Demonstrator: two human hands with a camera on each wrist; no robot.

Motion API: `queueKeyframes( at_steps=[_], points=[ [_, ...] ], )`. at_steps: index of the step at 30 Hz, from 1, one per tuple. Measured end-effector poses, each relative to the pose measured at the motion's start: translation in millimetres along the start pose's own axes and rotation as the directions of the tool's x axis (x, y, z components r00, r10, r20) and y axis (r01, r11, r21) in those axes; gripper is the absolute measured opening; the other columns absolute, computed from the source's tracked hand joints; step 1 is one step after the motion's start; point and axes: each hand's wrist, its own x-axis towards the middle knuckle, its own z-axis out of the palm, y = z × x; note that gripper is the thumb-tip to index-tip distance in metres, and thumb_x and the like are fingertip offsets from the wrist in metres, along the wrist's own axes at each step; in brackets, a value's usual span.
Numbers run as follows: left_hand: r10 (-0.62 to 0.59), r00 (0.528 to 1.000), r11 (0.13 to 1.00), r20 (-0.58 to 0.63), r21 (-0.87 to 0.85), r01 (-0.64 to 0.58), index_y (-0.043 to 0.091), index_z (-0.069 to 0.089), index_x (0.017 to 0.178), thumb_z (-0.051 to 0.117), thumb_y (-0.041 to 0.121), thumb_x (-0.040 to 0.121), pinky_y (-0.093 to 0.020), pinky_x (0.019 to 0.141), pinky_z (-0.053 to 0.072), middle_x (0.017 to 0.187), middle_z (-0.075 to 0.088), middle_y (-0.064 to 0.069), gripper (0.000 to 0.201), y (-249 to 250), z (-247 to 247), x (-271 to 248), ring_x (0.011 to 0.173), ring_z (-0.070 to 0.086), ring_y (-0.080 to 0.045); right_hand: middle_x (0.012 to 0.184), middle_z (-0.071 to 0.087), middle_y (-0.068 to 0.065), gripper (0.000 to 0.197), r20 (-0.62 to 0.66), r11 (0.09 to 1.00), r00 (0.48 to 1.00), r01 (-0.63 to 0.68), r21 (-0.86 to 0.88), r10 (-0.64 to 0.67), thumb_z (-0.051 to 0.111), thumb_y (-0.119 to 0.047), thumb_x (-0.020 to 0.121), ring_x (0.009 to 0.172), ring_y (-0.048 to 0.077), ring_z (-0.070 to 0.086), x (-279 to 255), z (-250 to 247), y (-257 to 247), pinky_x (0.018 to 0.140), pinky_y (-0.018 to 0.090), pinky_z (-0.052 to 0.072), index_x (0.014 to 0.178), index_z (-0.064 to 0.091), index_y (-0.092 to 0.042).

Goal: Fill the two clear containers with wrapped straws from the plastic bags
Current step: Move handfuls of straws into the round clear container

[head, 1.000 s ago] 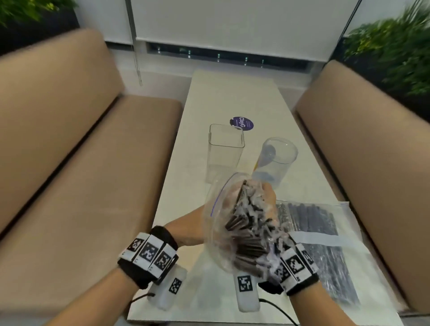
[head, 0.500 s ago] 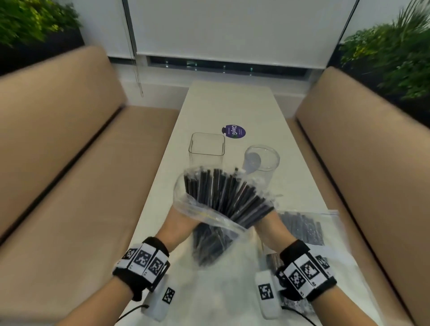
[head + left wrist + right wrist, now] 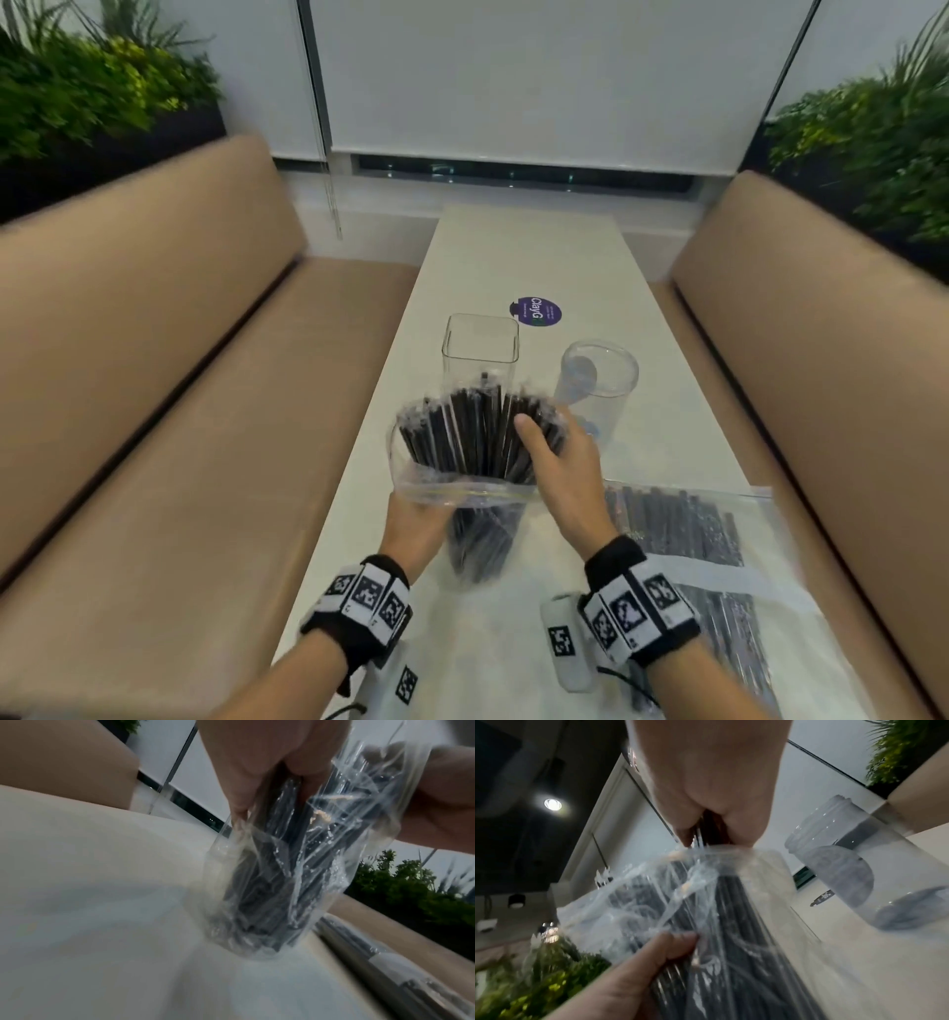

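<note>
One piece of text can be read: "ClayG" in white letters on a round purple sticker, stuck flat on the pale table at about one o'clock from the square clear container. Smaller print beside it is too fine to be read. Square black-and-white coded markers are borne by the wristbands; no letters are shown there.
</note>
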Motion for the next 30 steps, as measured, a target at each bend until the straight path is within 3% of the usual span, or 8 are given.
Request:
queueKeyframes(
  at_steps=[3,6,8,14,19,22,26,30],
  points=[
    [-0.056,0.998,0.998,0.026,-0.007,0.056,0.006,0.066,0.111,0.075,0.007,0.079,-0.007,0.067,0.051,0.097,0.071,0.003,0.034,7.1,-0.9,6.6,0.084,0.069,0.003,0.101,0.07,0.01,0.013,-0.087,0.998,0.994,0.064,0.006,-0.063,0.058,-0.02,0.096,0.085,0.012,0.062,12.8,-12.6,-14.5,0.076,0.012,0.046,0.102,0.065,-0.011],
    [-0.055,0.998,0.998,0.031,0.015,0.055,-0.001,0.069,0.108,0.07,0.004,0.083,-0.009,0.066,0.051,0.097,0.073,-0.006,0.025,13.0,-0.6,20.3,0.09,0.07,-0.004,0.083,0.069,0.012,0.013,-0.112,0.99,0.99,0.097,0.106,-0.085,0.056,-0.012,0.095,0.073,0.016,0.063,32.6,-26.9,-43.8,0.069,0.021,0.049,0.087,0.064,-0.004],
    [-0.049,0.998,0.999,0.041,0.022,0.048,0.004,0.071,0.102,0.069,0.007,0.084,-0.012,0.068,0.051,0.093,0.073,-0.001,0.019,21.1,3.0,27.2,0.083,0.069,0.002,0.073,0.062,0.016,0.018,-0.107,0.977,0.989,0.12,0.178,-0.102,0.052,-0.008,0.096,0.065,0.02,0.059,44.7,-37.3,-63.1,0.064,0.027,0.051,0.087,0.061,0.005],
    [-0.014,0.997,1.0,0.076,-0.018,0.015,0.003,0.063,0.118,0.072,0.009,0.083,-0.018,0.082,0.054,0.112,0.07,-0.009,0.037,32.1,17.6,46.8,0.105,0.066,-0.018,0.069,0.06,0.005,0.016,-0.178,0.933,0.969,0.217,0.287,-0.17,0.049,-0.007,0.098,0.059,0.017,0.059,78.4,-77.4,-126.1,0.064,0.033,0.054,0.084,0.058,-0.006],
    [-0.035,0.994,0.999,0.106,-0.028,0.038,0.014,0.063,0.115,0.073,0.008,0.082,-0.015,0.079,0.051,0.108,0.07,-0.001,0.035,36.1,25.5,50.7,0.099,0.065,-0.006,0.071,0.063,0.003,0.01,-0.246,0.88,0.936,0.325,0.345,-0.25,0.052,-0.01,0.098,0.065,0.016,0.063,101.0,-118.9,-173.7,0.07,0.033,0.057,0.09,0.058,-0.007],
    [-0.073,0.992,0.997,0.1,-0.005,0.074,0.012,0.065,0.11,0.074,0.01,0.081,-0.02,0.08,0.052,0.106,0.071,-0.004,0.03,30.2,24.0,49.2,0.1,0.066,-0.011,0.071,0.064,0.002,0.008,-0.336,0.842,0.895,0.407,0.354,-0.292,0.053,-0.01,0.097,0.068,0.016,0.065,116.3,-141.9,-197.6,0.07,0.032,0.057,0.093,0.058,-0.007],
    [-0.104,0.991,0.994,0.087,-0.007,0.105,0.011,0.069,0.105,0.076,0.015,0.079,-0.034,0.089,0.054,0.101,0.074,-0.008,0.027,21.1,14.5,41.9,0.099,0.068,-0.019,0.071,0.064,0.0,0.01,-0.415,0.858,0.834,0.473,0.202,-0.363,0.051,-0.012,0.097,0.065,0.013,0.064,144.2,-150.8,-199.7,0.066,0.028,0.055,0.09,0.058,-0.01],
    [-0.083,0.992,0.996,0.093,-0.037,0.087,0.017,0.07,0.104,0.079,0.034,0.064,-0.028,0.081,0.055,0.096,0.077,-0.001,0.044,16.3,3.6,28.9,0.095,0.07,-0.015,0.078,0.062,0.0,0.014,-0.274,0.909,0.867,0.4,-0.117,-0.417,0.052,-0.016,0.097,0.064,0.008,0.058,170.1,-120.2,-149.6,0.062,0.026,0.049,0.097,0.06,-0.005]
  ],
)
